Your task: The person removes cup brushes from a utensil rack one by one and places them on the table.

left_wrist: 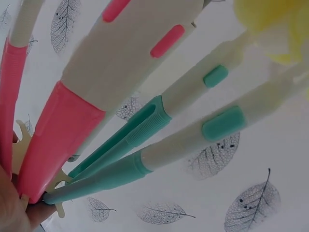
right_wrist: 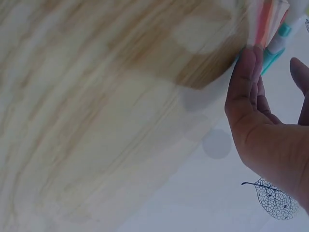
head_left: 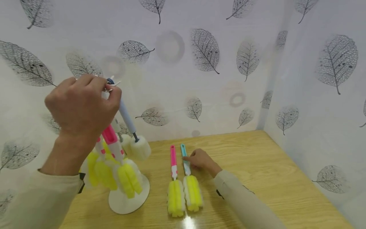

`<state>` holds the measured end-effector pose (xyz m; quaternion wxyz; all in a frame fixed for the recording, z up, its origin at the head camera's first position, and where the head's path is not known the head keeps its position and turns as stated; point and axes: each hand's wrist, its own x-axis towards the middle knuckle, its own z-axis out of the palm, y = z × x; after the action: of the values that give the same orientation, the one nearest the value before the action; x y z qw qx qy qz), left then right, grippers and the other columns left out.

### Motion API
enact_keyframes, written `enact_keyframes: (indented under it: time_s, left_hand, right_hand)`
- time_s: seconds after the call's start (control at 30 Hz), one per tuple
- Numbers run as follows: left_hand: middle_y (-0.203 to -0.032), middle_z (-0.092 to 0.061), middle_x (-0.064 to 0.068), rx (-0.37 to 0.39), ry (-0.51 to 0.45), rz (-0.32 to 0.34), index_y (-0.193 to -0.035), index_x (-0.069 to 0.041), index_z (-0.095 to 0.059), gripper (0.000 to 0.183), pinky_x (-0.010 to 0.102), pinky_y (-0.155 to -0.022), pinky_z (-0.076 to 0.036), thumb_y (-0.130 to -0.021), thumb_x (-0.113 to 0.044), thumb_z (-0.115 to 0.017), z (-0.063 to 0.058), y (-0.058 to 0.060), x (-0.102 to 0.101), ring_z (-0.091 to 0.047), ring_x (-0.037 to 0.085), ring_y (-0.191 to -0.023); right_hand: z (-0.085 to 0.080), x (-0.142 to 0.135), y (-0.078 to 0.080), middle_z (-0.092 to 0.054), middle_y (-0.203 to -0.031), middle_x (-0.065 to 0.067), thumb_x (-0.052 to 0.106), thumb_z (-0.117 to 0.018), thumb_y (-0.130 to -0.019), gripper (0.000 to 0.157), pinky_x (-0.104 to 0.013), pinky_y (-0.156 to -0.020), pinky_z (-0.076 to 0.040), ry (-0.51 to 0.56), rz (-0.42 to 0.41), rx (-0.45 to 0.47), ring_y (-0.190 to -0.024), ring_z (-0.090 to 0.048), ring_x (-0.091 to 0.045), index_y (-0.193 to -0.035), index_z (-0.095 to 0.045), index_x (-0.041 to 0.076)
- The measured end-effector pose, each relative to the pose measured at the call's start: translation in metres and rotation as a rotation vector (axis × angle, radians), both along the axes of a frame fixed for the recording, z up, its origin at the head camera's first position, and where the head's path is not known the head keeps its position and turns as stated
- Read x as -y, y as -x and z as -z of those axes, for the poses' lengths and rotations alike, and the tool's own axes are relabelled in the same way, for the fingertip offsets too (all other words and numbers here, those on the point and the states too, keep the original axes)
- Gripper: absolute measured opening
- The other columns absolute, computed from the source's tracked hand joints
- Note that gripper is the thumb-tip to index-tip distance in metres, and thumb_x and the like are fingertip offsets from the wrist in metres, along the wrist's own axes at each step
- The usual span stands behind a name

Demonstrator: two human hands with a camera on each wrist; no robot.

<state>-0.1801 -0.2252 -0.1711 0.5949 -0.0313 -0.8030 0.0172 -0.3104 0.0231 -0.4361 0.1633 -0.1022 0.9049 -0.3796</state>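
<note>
My left hand (head_left: 83, 101) grips the top of a brush stand with a round white base (head_left: 128, 205). Sponge brushes hang around it, among them a pink-handled brush (head_left: 109, 135) and a blue-grey one (head_left: 126, 116) with a white head. Close up, the left wrist view has teal handles (left_wrist: 104, 181) on the cream hooks (left_wrist: 62, 180). With its fingers fairly straight and the thumb apart, my right hand (right_wrist: 265, 130) touches the handle of a teal sponge brush (head_left: 186, 167) lying on the table. Beside that lies a pink sponge brush (head_left: 173, 162). Both have yellow-and-white heads pointing towards me.
The wooden table (head_left: 251, 165) ends at the back and right against white sheeting (head_left: 171, 86) printed with dark leaves. Hanging yellow sponge heads (head_left: 105, 175) crowd the space below my left hand.
</note>
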Motion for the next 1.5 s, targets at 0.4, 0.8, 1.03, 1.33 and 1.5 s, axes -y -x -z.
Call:
enact_keyframes:
  time_s: [0.4,0.8,1.03,1.33,1.5]
  left_hand:
    - [-0.085,-0.071,0.016,0.012,0.034,0.089,-0.079,0.001,-0.069,0.05,0.042,-0.042,-0.034,-0.092,-0.033,-0.034,-0.001,-0.005,0.007,-0.06,0.037,-0.063]
    - [-0.076,-0.07,0.016,-0.089,0.012,0.258,-0.085,0.0,-0.075,0.048,0.043,-0.043,-0.029,-0.087,-0.032,-0.04,0.002,-0.002,0.017,-0.063,0.037,-0.063]
    - [-0.074,-0.07,0.015,-0.133,-0.014,0.354,-0.082,-0.002,-0.077,0.044,0.038,-0.045,-0.027,-0.082,-0.03,-0.043,0.002,0.005,0.022,-0.062,0.036,-0.057]
    - [-0.078,-0.072,0.015,-0.126,-0.143,0.629,-0.079,-0.001,-0.077,0.034,0.007,-0.059,-0.031,-0.075,-0.021,-0.05,0.0,0.006,0.031,-0.062,0.04,-0.058]
    - [-0.081,-0.072,0.016,-0.082,-0.188,0.688,-0.08,0.0,-0.077,0.032,0.008,-0.064,-0.036,-0.076,-0.018,-0.051,-0.001,0.002,0.032,-0.07,0.019,-0.077]
  right_hand:
    - [-0.038,0.0,-0.007,-0.066,-0.093,-0.013,0.032,-0.058,-0.094,0.031,-0.038,-0.071,-0.053,0.301,-0.013,-0.121,-0.084,-0.066,-0.033,-0.097,-0.062,0.001]
    - [-0.127,0.044,-0.034,-0.066,-0.097,-0.006,0.027,-0.054,-0.098,0.029,-0.037,-0.079,-0.053,0.6,-0.37,-0.357,-0.085,-0.063,-0.017,-0.111,-0.061,0.002]
    - [-0.171,0.071,-0.049,-0.063,-0.117,-0.001,0.026,-0.055,-0.097,0.035,-0.026,-0.085,-0.049,0.621,-0.49,-0.437,-0.102,-0.06,-0.011,-0.125,-0.058,0.006]
    - [-0.186,0.093,-0.053,-0.062,-0.123,-0.006,0.018,-0.057,-0.096,0.038,-0.023,-0.088,-0.047,0.682,-0.565,-0.391,-0.104,-0.06,-0.007,-0.13,-0.055,0.001]
    - [-0.184,0.102,-0.058,-0.066,-0.115,-0.005,0.016,-0.061,-0.093,0.037,-0.024,-0.085,-0.049,0.716,-0.578,-0.357,-0.098,-0.063,-0.007,-0.127,-0.058,0.0]
